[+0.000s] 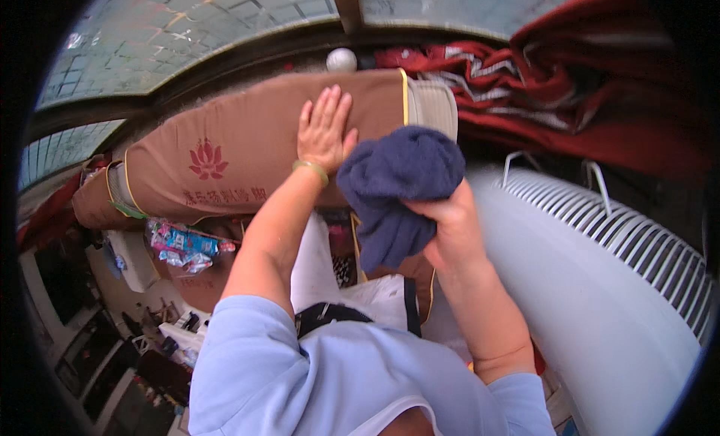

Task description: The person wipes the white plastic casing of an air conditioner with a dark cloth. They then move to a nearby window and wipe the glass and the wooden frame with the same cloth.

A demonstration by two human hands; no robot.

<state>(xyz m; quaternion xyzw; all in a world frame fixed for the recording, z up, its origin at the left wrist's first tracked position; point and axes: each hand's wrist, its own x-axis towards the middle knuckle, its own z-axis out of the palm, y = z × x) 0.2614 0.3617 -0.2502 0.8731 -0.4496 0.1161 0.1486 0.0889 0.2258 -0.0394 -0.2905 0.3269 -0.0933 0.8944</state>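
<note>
My left hand (324,129) lies flat, palm down, on a brown fabric cover (259,126) with yellow piping, a red lotus print and some writing. A bangle sits on that wrist. The cover is draped over a long padded piece of furniture beneath the window; a beige end (436,107) shows at its right. My right hand (453,222) grips a bunched dark blue cloth (402,183), held up just right of my left hand. The cloth hides most of the right fingers.
A pale appliance with a slatted grille (624,233) and wire handles stands at the right. Red curtain fabric (506,92) is heaped behind it. A white ball-shaped object (341,59) rests by the window. Shiny plastic packages (183,242) lie at the left, below the cover's edge.
</note>
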